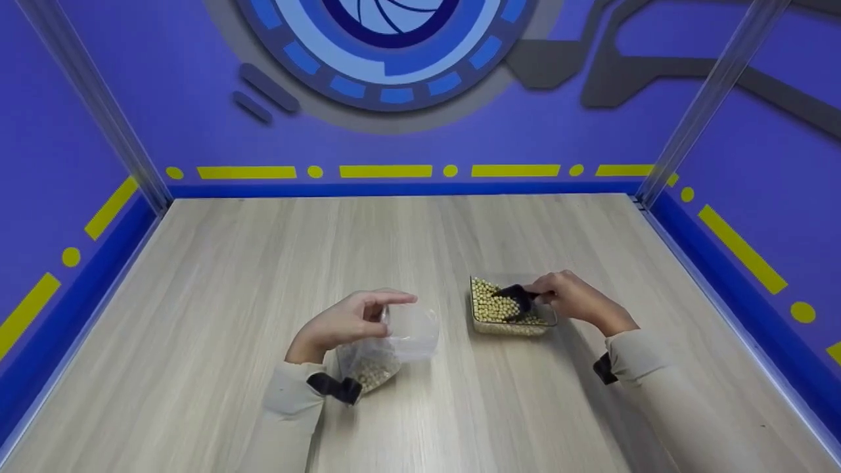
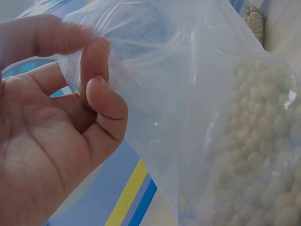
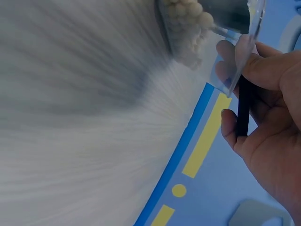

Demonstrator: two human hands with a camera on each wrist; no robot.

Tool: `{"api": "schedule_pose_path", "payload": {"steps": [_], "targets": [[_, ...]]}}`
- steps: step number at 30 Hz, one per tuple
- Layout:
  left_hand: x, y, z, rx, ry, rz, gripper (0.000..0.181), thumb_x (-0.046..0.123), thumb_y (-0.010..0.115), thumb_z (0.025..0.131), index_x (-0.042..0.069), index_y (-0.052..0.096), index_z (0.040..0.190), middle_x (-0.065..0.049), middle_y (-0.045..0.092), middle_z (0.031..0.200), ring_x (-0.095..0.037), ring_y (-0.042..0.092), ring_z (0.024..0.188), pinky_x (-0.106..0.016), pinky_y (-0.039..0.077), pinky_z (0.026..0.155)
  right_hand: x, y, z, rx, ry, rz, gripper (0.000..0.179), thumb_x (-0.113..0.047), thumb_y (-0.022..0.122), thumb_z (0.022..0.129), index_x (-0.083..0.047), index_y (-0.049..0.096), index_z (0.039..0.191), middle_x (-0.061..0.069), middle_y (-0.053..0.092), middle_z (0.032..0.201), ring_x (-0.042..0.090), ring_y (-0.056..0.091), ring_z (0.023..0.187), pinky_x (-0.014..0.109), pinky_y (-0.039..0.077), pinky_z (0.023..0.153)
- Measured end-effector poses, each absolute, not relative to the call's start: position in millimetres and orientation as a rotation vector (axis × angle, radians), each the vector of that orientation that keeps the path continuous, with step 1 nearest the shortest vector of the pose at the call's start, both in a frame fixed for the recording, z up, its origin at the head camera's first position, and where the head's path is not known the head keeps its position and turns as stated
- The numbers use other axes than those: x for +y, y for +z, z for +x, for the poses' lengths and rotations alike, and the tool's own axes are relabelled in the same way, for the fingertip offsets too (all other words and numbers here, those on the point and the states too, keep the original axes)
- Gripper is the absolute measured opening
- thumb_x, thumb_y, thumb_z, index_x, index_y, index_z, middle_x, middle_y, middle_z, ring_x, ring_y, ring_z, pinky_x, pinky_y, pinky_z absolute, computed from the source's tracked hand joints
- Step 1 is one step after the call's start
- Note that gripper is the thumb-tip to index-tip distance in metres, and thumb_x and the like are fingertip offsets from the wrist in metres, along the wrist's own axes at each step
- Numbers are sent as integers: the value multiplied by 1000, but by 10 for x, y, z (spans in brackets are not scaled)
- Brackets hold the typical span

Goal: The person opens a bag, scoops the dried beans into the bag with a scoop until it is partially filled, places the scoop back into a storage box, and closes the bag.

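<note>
My left hand grips the rim of a clear plastic bag, its fingers curled at the mouth. Round, pale beans fill the bag's lower part, seen close in the left wrist view. To the right, my right hand holds a black scoop by its handle. The scoop's bowl lies among yellowish beans inside a clear rectangular container. In the right wrist view the scoop's black handle runs along the palm, and the container's transparent wall overlaps the fingertips.
Bag and container stand apart on a light wood-grain table. Blue-purple panels with yellow markings enclose its back and sides. Black straps circle the sleeves at both wrists.
</note>
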State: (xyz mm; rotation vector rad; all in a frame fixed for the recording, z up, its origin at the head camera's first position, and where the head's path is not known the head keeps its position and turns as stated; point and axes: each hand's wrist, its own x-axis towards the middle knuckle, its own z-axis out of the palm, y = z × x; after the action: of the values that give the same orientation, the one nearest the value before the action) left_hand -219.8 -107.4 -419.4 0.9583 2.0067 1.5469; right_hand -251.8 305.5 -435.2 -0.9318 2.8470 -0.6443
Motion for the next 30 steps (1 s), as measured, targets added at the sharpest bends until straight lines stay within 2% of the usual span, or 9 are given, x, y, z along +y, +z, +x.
{"api": "schedule_pose_path", "payload": {"steps": [8, 20, 30], "targets": [[-1076, -4201, -2196, 2014, 1539, 939, 58, -9, 55, 83, -1, 48, 139, 0, 35, 78, -9, 31, 66, -20, 32, 59, 3009, -4407, -2516, 2854, -686, -942, 29, 5, 61, 87, 6, 67, 116, 20, 70, 107, 34, 67, 96, 43, 55, 77], [-1074, -4201, -2188, 1993, 1563, 911, 57, -7, 56, 82, -1, 49, 139, 2, 33, 74, -9, 32, 66, -20, 32, 59, 2966, -4452, -2505, 2838, -696, -907, 29, 4, 58, 90, 9, 64, 118, 22, 68, 107, 36, 65, 98, 43, 54, 77], [-1078, -4201, -2191, 1993, 1551, 920, 58, -8, 56, 83, -1, 48, 139, 2, 32, 74, -8, 31, 64, -20, 32, 58, 2976, -4449, -2516, 2780, -722, -849, 31, 0, 55, 93, 8, 62, 122, 24, 65, 114, 39, 61, 106, 50, 51, 85]]}}
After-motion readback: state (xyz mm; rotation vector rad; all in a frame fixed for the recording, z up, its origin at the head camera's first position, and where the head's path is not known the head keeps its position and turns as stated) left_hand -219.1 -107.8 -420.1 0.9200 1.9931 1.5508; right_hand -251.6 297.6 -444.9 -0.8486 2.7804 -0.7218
